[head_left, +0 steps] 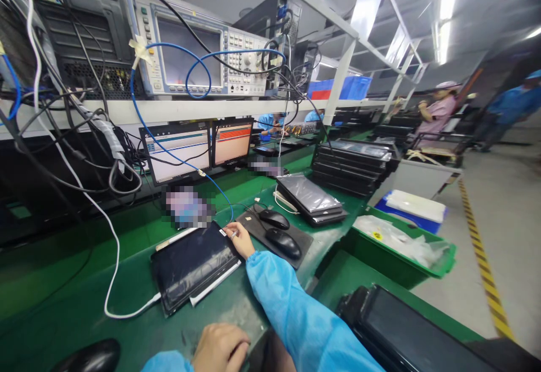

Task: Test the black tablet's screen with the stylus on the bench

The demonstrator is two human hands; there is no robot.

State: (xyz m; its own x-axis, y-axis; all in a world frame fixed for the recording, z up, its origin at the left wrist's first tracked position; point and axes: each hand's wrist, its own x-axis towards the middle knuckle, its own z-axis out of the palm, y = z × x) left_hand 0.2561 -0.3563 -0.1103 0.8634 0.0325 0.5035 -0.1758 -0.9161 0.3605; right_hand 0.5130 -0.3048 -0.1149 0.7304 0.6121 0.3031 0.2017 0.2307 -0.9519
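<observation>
Tablet [192, 265] under right hand [240, 239]; green bin [439, 268] holds plastic bags [395, 239].

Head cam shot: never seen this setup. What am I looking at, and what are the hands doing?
One picture, taken from a camera on a person's head, looking down at a green workbench. The right hand, in a blue sleeve, rests on the top corner of a dark tablet lying flat, with a white cable plugged into it. The left hand sits curled near the bottom edge, holding nothing visible. Beside the tablet: two mice on a mat, stacked tablets, two small monitors, and a test instrument on the shelf.
</observation>
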